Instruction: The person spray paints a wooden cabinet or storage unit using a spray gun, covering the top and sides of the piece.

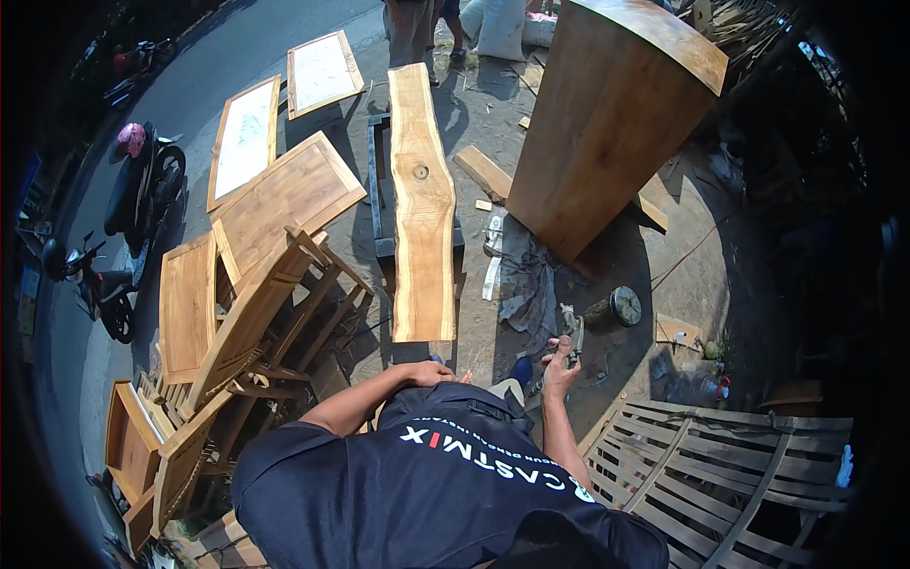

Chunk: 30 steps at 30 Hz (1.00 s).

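Observation:
My right hand [559,373] is raised off to the right, its fingers closed round a grey metal spray gun [573,334]. The thumb points upward beside the gun. Close to my waist is my left hand [434,372]; its fingers are mostly hidden, so their pose is unclear. Straight ahead of me a long wooden slab [424,228] with pale wavy edges and a dark knot lies on a dark stand [379,180]. Its near end is just beyond my left hand, not touching it.
Framed wooden panels [284,204] and stacked wooden furniture [251,332] crowd the left. A large brown wooden piece [611,123] stands right of the slab. Rags [531,294], a tin [626,305] and a slatted rack [701,474] lie rightward. Another person [409,33] stands beyond.

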### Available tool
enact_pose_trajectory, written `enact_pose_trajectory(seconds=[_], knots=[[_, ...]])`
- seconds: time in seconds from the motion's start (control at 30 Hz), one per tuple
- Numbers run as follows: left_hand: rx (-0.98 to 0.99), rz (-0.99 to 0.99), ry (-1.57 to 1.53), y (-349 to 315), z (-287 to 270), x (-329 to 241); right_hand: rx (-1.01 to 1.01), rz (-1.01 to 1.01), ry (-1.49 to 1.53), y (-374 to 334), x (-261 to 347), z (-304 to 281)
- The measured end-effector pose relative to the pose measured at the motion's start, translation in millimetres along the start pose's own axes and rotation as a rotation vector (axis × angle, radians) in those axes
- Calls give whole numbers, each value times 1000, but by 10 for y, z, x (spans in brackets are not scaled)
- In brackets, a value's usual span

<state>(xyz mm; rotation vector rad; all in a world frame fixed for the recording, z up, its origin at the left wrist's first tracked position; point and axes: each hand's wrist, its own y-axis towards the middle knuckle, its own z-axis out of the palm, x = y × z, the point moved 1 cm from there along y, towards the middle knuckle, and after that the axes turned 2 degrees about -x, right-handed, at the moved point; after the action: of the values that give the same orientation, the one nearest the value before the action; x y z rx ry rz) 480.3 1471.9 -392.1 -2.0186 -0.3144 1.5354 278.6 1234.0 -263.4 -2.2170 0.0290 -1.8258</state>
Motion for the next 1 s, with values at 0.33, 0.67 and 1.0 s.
enact_pose_trajectory(seconds=[0.33, 0.67, 1.0], knots=[[21, 143, 78, 212, -117, -252, -80, -14, 36, 221, -255, -175], [83, 142, 70, 330, -142, -334, -131, 48, 28, 96, -209, -209], [99, 85, 154, 341, -289, -343, -127, 49, 45, 67, -258, -162]])
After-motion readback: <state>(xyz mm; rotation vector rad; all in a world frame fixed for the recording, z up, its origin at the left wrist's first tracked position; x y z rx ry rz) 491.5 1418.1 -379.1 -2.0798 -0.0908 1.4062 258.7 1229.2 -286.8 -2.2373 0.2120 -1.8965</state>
